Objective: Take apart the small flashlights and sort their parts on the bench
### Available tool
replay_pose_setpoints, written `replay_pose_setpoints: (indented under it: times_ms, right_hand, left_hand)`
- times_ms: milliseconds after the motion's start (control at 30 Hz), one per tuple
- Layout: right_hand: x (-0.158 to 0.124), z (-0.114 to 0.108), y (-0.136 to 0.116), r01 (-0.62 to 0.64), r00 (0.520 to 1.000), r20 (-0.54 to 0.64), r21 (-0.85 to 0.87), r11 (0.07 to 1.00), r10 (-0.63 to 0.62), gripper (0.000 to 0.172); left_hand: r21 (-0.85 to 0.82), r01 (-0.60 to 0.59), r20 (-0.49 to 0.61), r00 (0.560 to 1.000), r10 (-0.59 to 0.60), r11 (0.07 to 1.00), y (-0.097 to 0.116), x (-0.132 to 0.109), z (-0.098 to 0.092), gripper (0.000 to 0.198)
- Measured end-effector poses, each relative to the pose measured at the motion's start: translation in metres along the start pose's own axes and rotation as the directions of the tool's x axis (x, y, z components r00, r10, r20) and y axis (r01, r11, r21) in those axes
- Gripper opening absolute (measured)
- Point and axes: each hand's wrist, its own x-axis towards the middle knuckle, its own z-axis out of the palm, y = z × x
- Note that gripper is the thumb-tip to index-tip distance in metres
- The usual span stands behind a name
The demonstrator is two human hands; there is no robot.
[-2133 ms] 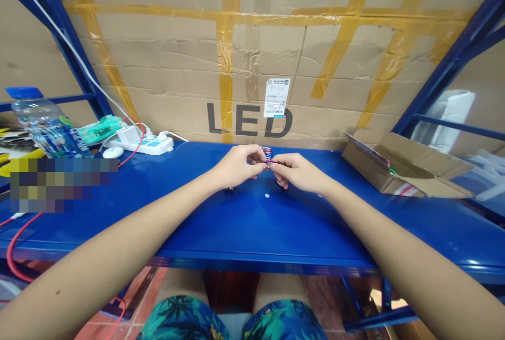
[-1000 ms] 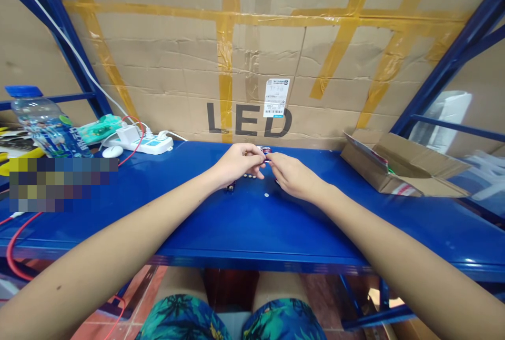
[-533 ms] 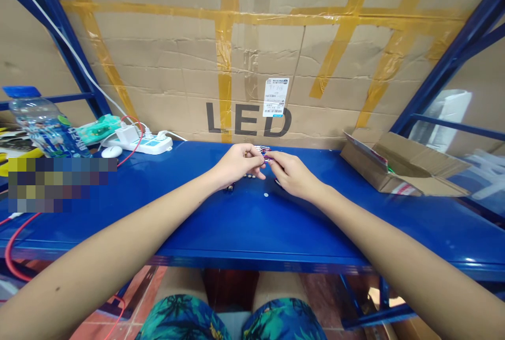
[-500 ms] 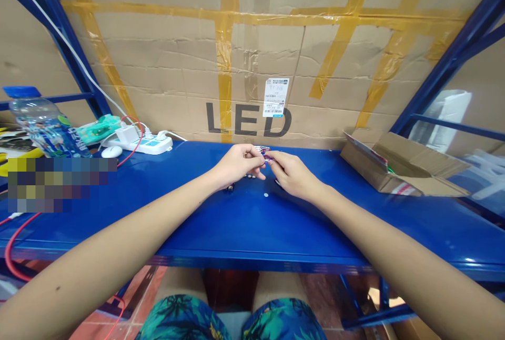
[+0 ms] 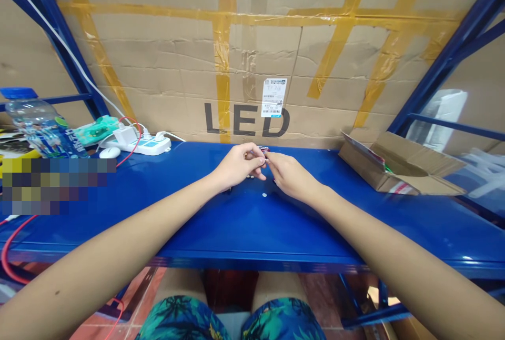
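left hand (image 5: 236, 166) and right hand (image 5: 291, 176) close together — fingers (image 5: 258, 160) curled inward, almost meeting

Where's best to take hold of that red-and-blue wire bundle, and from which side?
The wire bundle is best taken by its exposed top, from above, probably: the left hand and right hand crowd its near side, and only that part shows.

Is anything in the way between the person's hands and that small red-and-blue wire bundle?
Nothing visible. The left hand and right hand meet directly at the small bundle of red and blue wire. The small dark parts on the blue steel shelf lie below the hands, not between.
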Motion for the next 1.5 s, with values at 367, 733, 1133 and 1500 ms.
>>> replay_pose_setpoints:
  times_ms: [367, 733, 1133, 1500]
  right_hand:
    - [0.002, -0.018, 0.026, -0.27, 0.959, -0.056, 0.118, 0.956, 0.277, 0.029]
    - [0.0, -0.012, 0.032, -0.292, 0.956, 0.045, 0.146, 0.945, 0.289, 0.03]
    - [0.001, -0.013, 0.031, -0.277, 0.958, 0.103, 0.094, 0.956, 0.268, 0.028]
    - [0.0, -0.015, 0.029, -0.266, 0.96, 0.119, 0.087, 0.96, 0.255, 0.028]
  left_hand:
    - [0.353, -0.005, -0.129, 0.99, 0.054, 0.935, 0.002, 0.015, -0.05, 0.015]
    - [0.626, 0.149, -0.16, 0.985, -0.061, 0.766, -0.031, 0.032, -0.096, 0.007]
    - [0.663, 0.18, 0.075, 0.95, -0.303, 0.726, -0.025, 0.025, -0.099, 0.014]
    - [0.599, 0.189, 0.138, 0.933, -0.332, 0.778, -0.027, 0.025, -0.099, 0.016]
